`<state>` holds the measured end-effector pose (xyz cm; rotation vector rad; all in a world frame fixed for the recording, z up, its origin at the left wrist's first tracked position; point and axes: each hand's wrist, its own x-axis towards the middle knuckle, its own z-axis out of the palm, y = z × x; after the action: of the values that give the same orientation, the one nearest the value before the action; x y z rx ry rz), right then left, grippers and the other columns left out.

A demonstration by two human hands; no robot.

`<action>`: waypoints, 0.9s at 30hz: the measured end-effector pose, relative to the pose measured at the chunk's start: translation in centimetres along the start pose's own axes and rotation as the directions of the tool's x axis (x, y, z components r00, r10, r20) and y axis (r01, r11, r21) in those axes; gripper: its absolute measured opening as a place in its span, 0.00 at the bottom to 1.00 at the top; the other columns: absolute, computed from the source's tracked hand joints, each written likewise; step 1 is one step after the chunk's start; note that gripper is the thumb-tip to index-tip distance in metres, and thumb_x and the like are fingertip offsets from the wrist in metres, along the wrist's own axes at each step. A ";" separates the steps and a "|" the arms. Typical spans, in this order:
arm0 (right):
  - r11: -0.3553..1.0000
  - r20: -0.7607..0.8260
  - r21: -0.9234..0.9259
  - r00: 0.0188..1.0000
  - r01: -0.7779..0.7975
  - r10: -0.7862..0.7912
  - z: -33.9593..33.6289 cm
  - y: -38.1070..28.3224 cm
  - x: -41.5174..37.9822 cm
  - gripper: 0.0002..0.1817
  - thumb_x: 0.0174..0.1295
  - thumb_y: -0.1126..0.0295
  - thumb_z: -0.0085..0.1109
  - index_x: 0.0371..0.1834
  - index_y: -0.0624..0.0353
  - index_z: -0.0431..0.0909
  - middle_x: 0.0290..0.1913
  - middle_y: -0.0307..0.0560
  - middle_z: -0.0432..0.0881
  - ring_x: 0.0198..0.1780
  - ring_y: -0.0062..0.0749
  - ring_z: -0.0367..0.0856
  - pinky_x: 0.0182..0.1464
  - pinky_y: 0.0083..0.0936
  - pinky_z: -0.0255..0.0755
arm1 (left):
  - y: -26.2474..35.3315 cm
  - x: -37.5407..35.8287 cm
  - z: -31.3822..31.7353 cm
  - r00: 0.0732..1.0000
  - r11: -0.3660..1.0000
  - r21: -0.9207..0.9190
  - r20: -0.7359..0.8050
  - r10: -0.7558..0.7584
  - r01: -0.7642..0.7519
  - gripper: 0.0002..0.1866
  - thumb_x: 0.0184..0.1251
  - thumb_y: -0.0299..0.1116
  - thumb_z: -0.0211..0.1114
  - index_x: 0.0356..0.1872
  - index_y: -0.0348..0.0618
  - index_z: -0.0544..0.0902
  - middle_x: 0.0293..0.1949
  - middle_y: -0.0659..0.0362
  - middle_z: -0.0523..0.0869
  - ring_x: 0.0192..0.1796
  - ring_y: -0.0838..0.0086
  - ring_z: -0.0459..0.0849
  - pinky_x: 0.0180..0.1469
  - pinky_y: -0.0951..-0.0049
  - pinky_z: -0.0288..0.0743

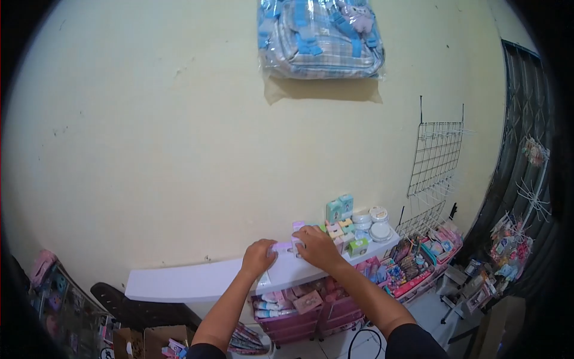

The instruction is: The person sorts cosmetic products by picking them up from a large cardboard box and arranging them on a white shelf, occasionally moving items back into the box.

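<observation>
Both hands are over the white shelf [179, 283] against the wall. My left hand [259, 257] has its fingers closed at the left end of a purple-and-white box [281, 246]; its grip is partly hidden. My right hand [317, 246] is closed around a small pale purple box [296, 244] standing upright. Behind it the top of another purple box [298, 225] shows. To the right are small yellow and pink boxes [336, 230], a green box [357, 247], teal boxes [339, 207] and stacked white round jars [380, 231].
A plastic-wrapped blue plaid backpack [323, 42] hangs above. Wire grid racks [437, 157] are on the right wall. Below the shelf are pink baskets [286, 328] of goods, cardboard boxes [156, 340] and a dark chair back [134, 308]. A metal folding gate [520, 113] stands far right.
</observation>
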<state>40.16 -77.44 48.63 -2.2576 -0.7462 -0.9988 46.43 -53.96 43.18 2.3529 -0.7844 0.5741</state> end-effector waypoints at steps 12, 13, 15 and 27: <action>0.979 0.118 -0.177 0.990 0.102 -0.081 2.6 2.6 0.6 0.21 0.52 0.73 0.66 0.52 0.55 0.82 0.44 0.50 0.82 0.51 0.47 0.78 0.51 0.43 0.72 | -1.5 1.6 1.6 0.996 0.946 0.313 0.060 0.071 -0.087 0.20 0.48 0.30 0.76 0.46 0.47 0.87 0.39 0.53 0.87 0.45 0.55 0.86 0.51 0.58 0.81; 0.974 0.134 -0.199 0.987 0.111 -0.085 2.9 3.0 0.5 0.21 0.51 0.74 0.66 0.52 0.54 0.82 0.43 0.47 0.82 0.50 0.46 0.78 0.52 0.42 0.72 | -1.6 1.7 1.5 0.995 0.950 0.301 0.078 0.069 -0.089 0.21 0.47 0.30 0.77 0.47 0.47 0.87 0.39 0.54 0.86 0.45 0.55 0.85 0.51 0.59 0.81; 0.968 0.147 -0.218 0.985 0.126 -0.095 3.4 3.3 0.3 0.22 0.51 0.74 0.67 0.52 0.53 0.82 0.43 0.45 0.82 0.50 0.44 0.77 0.52 0.41 0.71 | -1.4 1.7 1.0 0.993 0.971 0.225 0.108 0.055 -0.078 0.22 0.48 0.30 0.76 0.49 0.47 0.87 0.39 0.53 0.86 0.46 0.56 0.85 0.52 0.58 0.81; 0.960 0.085 -0.027 0.958 0.278 -0.275 1.8 2.1 0.6 0.21 0.53 0.74 0.69 0.53 0.54 0.82 0.40 0.45 0.80 0.47 0.44 0.80 0.51 0.39 0.74 | 3.6 1.3 -4.2 0.940 0.755 -0.632 -0.121 -0.319 0.175 0.26 0.60 0.23 0.75 0.61 0.36 0.80 0.47 0.56 0.86 0.49 0.74 0.85 0.52 0.74 0.81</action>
<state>42.83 -77.52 47.51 -2.2800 -1.1108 -1.0598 44.13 -54.15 48.36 1.7059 -0.4462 0.3777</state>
